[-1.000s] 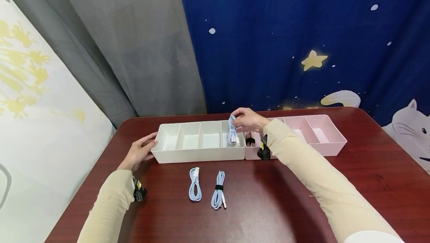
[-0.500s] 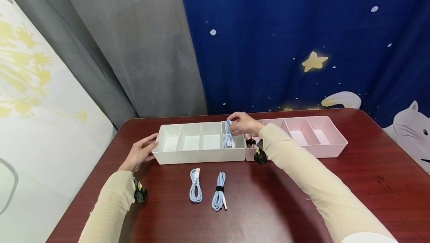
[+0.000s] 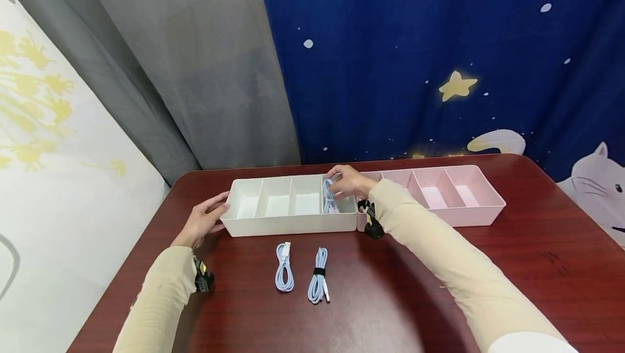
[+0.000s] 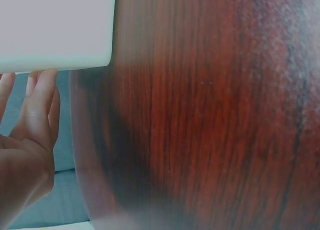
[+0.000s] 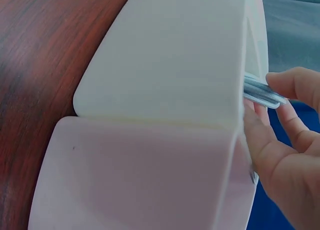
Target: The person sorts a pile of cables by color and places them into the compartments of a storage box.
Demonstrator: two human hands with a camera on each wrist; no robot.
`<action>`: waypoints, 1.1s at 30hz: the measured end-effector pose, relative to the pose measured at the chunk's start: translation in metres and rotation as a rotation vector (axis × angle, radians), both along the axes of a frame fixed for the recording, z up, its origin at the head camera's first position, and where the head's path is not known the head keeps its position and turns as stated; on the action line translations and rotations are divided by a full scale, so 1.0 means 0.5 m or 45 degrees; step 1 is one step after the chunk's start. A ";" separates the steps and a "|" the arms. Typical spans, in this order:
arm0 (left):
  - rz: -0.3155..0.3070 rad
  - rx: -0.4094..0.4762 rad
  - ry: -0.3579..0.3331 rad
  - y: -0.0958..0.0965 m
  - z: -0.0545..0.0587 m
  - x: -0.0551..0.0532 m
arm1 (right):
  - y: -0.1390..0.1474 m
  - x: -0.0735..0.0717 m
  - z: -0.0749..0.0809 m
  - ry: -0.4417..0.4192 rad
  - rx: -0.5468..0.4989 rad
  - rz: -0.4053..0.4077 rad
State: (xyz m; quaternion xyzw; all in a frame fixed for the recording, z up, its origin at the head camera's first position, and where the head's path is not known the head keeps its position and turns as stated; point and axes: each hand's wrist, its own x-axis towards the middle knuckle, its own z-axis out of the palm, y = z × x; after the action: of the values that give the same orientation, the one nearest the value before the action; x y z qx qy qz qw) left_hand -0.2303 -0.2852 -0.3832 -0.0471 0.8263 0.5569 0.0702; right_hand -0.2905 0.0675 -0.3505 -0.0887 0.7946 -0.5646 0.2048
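— At the white box (image 3: 290, 226), right-end compartment (image 3: 347, 205)?
— Right hand (image 3: 350, 182), one: thumb and fingers pinching blue cable (image 3: 329, 201), partly inside.
— Left end?
— Left hand (image 3: 202, 223), one: fingers nearly straight, touching the box.

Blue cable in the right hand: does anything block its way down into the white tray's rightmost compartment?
Nothing visible does: the right hand holds the blue cable partly inside the rightmost compartment of the white tray. The hand hides some of that space.
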 end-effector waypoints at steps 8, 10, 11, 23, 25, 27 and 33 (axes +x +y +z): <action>-0.005 -0.003 0.015 0.002 0.000 -0.001 | -0.002 0.002 0.003 0.028 0.059 -0.024; -0.008 -0.004 0.019 0.002 -0.001 0.000 | -0.001 0.002 0.003 0.026 0.067 -0.024; -0.007 -0.003 0.019 0.001 -0.001 0.000 | -0.001 0.002 0.003 0.025 0.071 -0.022; -0.001 -0.006 0.018 -0.002 -0.002 0.005 | 0.004 0.011 0.014 0.035 0.025 -0.004; 0.000 -0.004 0.015 -0.003 -0.001 0.006 | 0.007 0.014 0.014 0.037 0.004 0.012; 0.000 -0.007 0.013 -0.003 -0.001 0.006 | 0.010 0.017 0.015 0.043 -0.008 0.021; 0.000 -0.008 0.018 0.000 -0.001 0.004 | 0.023 0.023 0.014 0.071 -0.041 0.037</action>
State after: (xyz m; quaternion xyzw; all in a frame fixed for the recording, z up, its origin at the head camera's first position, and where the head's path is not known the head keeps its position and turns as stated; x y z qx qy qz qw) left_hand -0.2280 -0.2854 -0.3835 -0.0435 0.8285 0.5545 0.0643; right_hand -0.2788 0.0788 -0.3437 -0.1193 0.7895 -0.5715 0.1892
